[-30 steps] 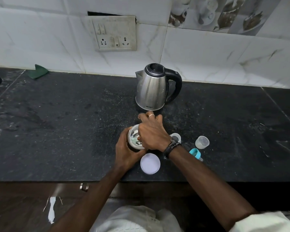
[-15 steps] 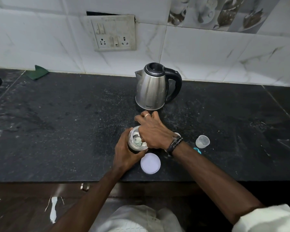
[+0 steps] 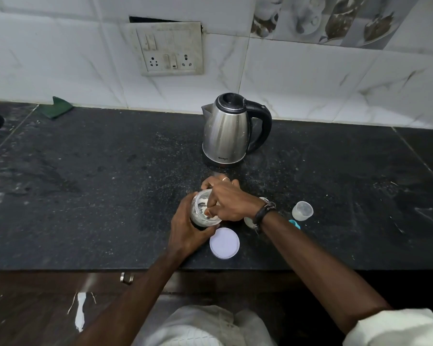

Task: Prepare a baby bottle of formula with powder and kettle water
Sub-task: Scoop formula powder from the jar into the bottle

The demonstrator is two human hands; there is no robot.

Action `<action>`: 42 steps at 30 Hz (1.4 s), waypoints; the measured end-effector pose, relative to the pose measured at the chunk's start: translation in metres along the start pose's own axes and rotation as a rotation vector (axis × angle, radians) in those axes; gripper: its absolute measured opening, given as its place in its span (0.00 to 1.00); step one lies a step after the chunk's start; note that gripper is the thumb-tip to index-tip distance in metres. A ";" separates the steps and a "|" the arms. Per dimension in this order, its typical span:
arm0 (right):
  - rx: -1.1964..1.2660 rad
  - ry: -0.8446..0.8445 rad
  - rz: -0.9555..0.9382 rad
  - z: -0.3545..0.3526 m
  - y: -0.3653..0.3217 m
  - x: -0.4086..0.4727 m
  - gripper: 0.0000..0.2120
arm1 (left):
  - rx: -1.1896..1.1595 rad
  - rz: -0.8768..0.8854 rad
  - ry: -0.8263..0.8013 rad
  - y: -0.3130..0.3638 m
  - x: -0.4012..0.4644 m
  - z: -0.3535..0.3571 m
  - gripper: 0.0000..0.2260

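Left hand [image 3: 188, 227] wraps the tilted powder jar [image 3: 203, 211] at the counter [image 3: 110, 196] edge to steady it while right hand [image 3: 229, 201] dips curled fingers inside, apparently scooping; kettle [image 3: 226, 132] waits behind.

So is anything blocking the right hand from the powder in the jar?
Nothing visible does. The powder jar is open, its white lid lying flat on the counter beside it. The left hand grips the jar's side, clear of the mouth, and the right hand has its fingers already inside.
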State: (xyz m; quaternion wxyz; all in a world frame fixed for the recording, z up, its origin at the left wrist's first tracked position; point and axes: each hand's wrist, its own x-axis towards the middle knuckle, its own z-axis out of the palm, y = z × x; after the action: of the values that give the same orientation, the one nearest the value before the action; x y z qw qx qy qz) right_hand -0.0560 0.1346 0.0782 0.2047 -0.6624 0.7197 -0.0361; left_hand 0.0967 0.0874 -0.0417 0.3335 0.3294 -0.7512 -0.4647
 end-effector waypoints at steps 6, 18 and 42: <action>0.313 0.000 -0.015 -0.006 0.025 -0.001 0.08 | -0.001 0.000 0.035 0.000 -0.001 -0.001 0.40; 0.641 0.094 0.043 -0.008 0.049 -0.012 0.06 | -0.002 -0.055 0.055 -0.009 0.000 -0.003 0.42; 0.750 0.264 0.210 -0.032 0.078 -0.055 0.15 | -0.009 -0.107 0.021 0.001 -0.004 -0.009 0.48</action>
State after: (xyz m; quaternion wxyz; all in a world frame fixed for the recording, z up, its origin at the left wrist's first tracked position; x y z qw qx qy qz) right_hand -0.1385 0.1900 0.0959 0.3405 -0.4545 0.7404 -0.3596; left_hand 0.1058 0.0867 -0.0385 0.3175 0.3726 -0.7268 -0.4818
